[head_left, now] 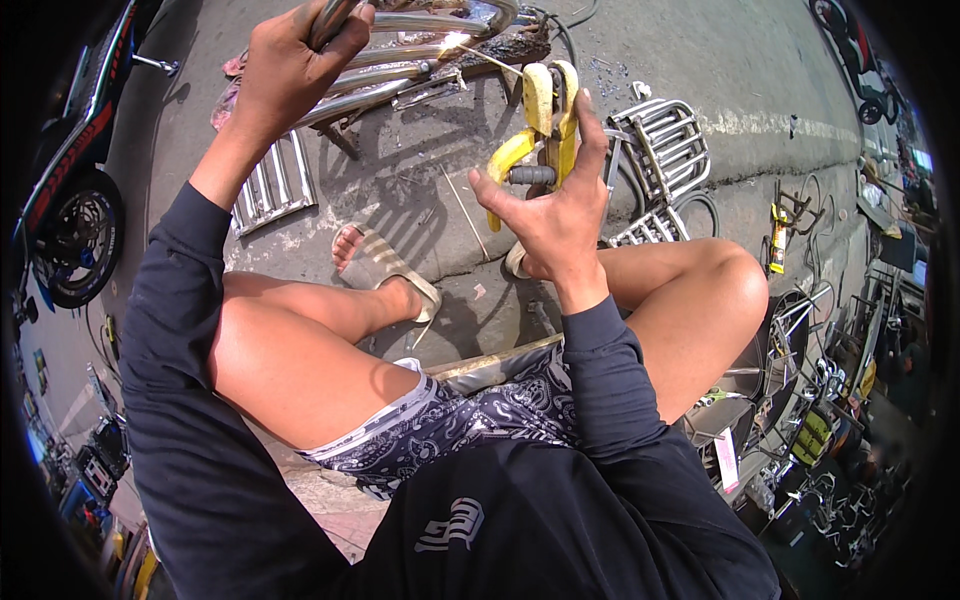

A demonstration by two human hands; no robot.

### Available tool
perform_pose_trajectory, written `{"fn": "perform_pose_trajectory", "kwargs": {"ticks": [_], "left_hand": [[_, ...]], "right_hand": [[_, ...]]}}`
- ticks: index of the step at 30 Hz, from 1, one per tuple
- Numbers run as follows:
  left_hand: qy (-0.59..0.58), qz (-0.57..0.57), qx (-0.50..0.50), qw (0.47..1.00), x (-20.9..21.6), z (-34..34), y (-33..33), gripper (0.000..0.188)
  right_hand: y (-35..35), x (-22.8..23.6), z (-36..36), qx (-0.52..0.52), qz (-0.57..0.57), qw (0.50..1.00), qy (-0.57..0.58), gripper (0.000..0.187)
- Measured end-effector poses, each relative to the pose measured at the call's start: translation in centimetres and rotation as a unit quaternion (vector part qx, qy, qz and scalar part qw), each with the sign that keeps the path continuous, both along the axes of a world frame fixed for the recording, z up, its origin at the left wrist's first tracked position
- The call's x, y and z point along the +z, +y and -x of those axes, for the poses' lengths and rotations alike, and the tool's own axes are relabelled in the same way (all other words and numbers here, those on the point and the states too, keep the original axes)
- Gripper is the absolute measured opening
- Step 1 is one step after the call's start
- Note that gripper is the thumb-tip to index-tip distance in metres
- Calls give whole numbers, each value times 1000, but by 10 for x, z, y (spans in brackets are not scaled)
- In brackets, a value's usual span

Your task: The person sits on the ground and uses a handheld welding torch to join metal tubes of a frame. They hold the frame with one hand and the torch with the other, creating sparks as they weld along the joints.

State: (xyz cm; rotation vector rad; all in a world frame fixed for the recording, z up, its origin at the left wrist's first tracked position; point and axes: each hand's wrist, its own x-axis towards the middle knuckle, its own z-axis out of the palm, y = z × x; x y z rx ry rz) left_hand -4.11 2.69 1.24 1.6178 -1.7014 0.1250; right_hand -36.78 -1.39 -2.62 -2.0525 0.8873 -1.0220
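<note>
My right hand (560,215) grips a yellow electrode holder (540,130), its thumb and forefinger along the sides. A thin welding rod (490,58) runs from its jaws toward the upper left. At the rod's tip a bright spark (455,41) glows on shiny, bent metal tubes (400,72). These tubes lie side by side and rest partly on a rough, dark support (515,48). My left hand (295,62) is closed around a dark greyish thing at the top edge; most of it is cut off, so I cannot make out its kind.
Barred metal racks (670,150) lie on the right, and another barred piece (275,185) lies left of my feet. A loose rod (463,213) lies between my sandals. A motorcycle (80,235) stands at far left. Metal parts (825,400) crowd the right side.
</note>
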Motion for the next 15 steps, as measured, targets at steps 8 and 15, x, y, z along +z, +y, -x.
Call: {"fn": "perform_pose_trajectory", "kwargs": {"ticks": [8,15], "left_hand": [[9,-16,7,1000,0,0,2,28],[-8,-20,8,1000,1,-2,2,30]], "right_hand": [[-1,-1,-1,7,16,1000,-2,120],[-1,-3,-3,17,-7,1000,-10,119]]}}
